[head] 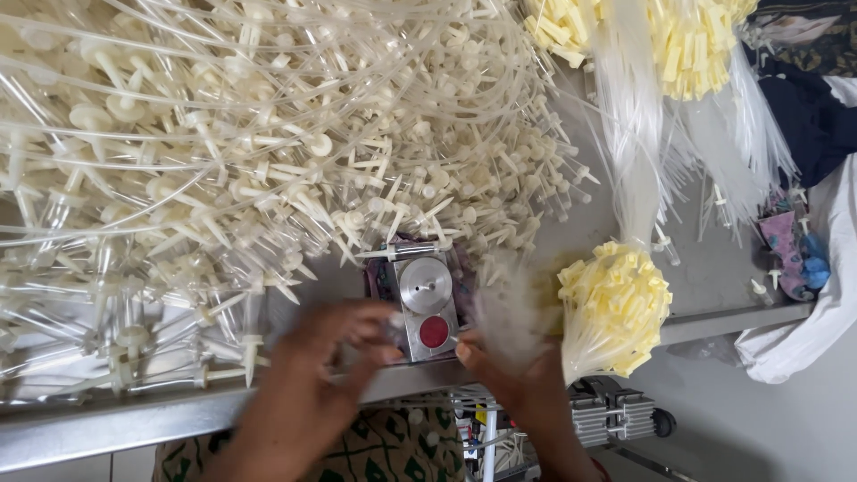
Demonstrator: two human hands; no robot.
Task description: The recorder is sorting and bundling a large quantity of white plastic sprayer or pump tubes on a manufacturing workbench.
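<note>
Fingers point(379, 335) beside upright-lying metal fixture point(427, 306), lengthwise away.

A small metal device point(427, 306) is set on the surface point(714, 286) near its front edge, with the left hand point(308, 384) placed just to its left and the right hand point(513, 370) just to its right, both touching or almost touching it. Behind and to the left of the device, a large heap of tubing with plastic spikes point(223, 161) is spread over the surface. To the right of the device a bundle of clips point(616, 303) is laid near the edge, and a second bundle of clips point(687, 45) is found behind it at the far side.
</note>
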